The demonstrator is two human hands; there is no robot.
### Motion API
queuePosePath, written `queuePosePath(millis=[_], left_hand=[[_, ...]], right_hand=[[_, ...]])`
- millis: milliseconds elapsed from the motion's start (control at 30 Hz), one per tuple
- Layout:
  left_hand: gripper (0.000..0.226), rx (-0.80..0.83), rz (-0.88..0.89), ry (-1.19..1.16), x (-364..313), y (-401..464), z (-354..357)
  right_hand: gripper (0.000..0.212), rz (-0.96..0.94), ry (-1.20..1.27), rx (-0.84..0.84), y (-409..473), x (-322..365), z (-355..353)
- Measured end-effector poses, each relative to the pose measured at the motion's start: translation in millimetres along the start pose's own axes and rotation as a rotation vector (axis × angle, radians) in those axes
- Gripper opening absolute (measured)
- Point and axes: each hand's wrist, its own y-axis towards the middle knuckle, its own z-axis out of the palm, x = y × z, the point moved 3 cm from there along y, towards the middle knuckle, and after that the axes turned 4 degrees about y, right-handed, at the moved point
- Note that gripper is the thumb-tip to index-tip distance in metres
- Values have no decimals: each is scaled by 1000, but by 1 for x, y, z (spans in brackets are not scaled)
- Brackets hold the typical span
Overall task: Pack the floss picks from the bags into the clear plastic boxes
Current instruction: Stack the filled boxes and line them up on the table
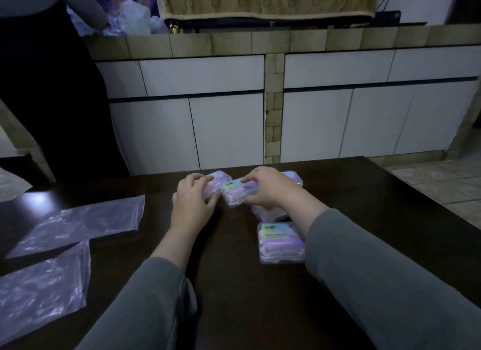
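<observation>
- My right hand (263,187) is curled over the middle box (238,193), fingers on its far long edge and thumb on the near edge, so it grips that box.
- My left hand (194,197) wraps the far-left box (220,177), fingers over the top and thumb low on the near side.
- The two held boxes touch corner to corner. The middle box runs its long axis left to right, tilted a little, and lies straight ahead of both hands, nearer the right one.
- Any next placement, as I judge it, turns on that contact: the boxes must part or square up side by side.
- Another box (295,177) peeks out behind my right hand, and one more (266,213) sits half hidden under the wrist.
- The nearest box (281,243) rests by my right forearm, lid closed, pale floss picks packed inside.
- Every box I can see looks filled and shut; I cannot count the picks.
- Two flat purple bags (80,223) (41,289) lie well left on the dark table (234,284), apparently emptied.
- A person in dark clothing (52,89) stands beyond the table's left end.
</observation>
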Motion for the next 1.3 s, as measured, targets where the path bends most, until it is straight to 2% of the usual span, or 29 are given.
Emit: queuePosePath(millis=[133, 267, 600, 833, 1100, 1233, 1300], left_hand=[[47, 118, 15, 60, 10, 27, 13], [38, 159, 10, 47, 22, 41, 16], [30, 82, -159, 163, 87, 66, 0], [42, 28, -293, -7, 135, 72, -16], [43, -20, -364, -102, 152, 76, -16], [48, -6, -427, -69, 152, 76, -14], [48, 5, -389, -6, 148, 75, -16]], right_hand=[[62, 48, -25, 89, 22, 5, 2], [68, 74, -138, 162, 40, 13, 2], [59, 53, -170, 142, 87, 43, 20], [64, 23, -89, 70, 120, 72, 49], [63, -1, -24, 28, 141, 91, 71], [66, -16, -16, 3, 145, 93, 77], [68, -25, -22, 3, 144, 91, 76]])
